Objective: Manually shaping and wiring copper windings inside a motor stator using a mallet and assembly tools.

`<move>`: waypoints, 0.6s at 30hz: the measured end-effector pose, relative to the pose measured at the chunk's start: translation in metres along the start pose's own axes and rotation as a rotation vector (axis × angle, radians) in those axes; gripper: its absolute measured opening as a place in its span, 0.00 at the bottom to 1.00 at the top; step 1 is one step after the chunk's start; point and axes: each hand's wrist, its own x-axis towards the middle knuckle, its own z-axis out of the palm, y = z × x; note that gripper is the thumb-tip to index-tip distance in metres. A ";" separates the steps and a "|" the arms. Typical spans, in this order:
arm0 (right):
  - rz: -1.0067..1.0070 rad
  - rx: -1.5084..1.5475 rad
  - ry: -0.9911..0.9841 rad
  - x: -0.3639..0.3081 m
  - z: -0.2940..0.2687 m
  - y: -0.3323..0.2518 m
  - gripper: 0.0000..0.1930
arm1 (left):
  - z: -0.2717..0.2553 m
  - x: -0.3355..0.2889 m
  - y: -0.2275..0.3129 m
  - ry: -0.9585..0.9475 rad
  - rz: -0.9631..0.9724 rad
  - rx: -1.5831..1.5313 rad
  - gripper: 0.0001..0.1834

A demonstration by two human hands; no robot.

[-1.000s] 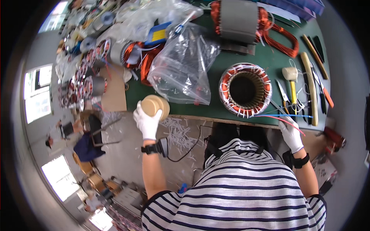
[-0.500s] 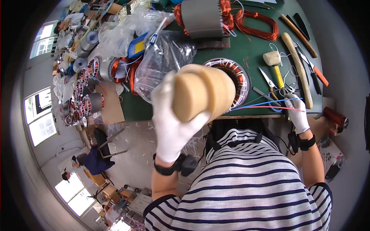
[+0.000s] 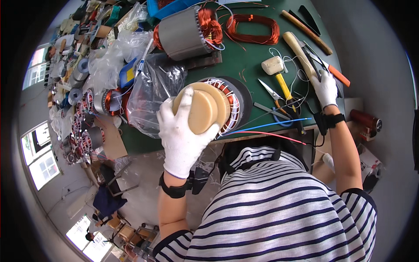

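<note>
My left hand (image 3: 185,131), in a white glove, is closed around a stepped, cream-coloured round plug (image 3: 203,112). The plug is over the opening of a stator (image 3: 233,102) with copper windings and white lacing, and covers part of it. How deep it sits cannot be seen. My right hand (image 3: 326,89), also gloved, is at the lower part of a thick wooden stick (image 3: 301,54), its fingers curled there; the stick's lower end is hidden. Beside that hand lie black-handled tools. A blue lead (image 3: 270,126) and a red lead (image 3: 279,136) run from the stator past the table edge.
A larger grey stator (image 3: 181,35) and a copper coil (image 3: 253,29) lie farther back. Scissors (image 3: 270,90), a white-headed mallet (image 3: 273,65) and an orange-handled knife (image 3: 338,75) are on the right. A clear plastic bag (image 3: 150,102) is left of the plug.
My left hand has lowered the plug onto the stator. My right hand has let go of the blue and red leads and moved to the wooden stick. The whole view has shifted.
</note>
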 end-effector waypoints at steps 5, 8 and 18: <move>0.030 0.159 -0.019 0.013 -0.001 0.008 0.19 | 0.013 -0.008 -0.009 0.041 0.004 -0.030 0.49; -0.141 0.248 -0.026 -0.007 -0.040 -0.040 0.13 | 0.016 -0.010 -0.014 0.087 0.014 -0.083 0.48; -0.460 0.023 -0.235 -0.080 -0.001 -0.051 0.26 | 0.014 -0.006 -0.010 0.079 0.024 -0.087 0.47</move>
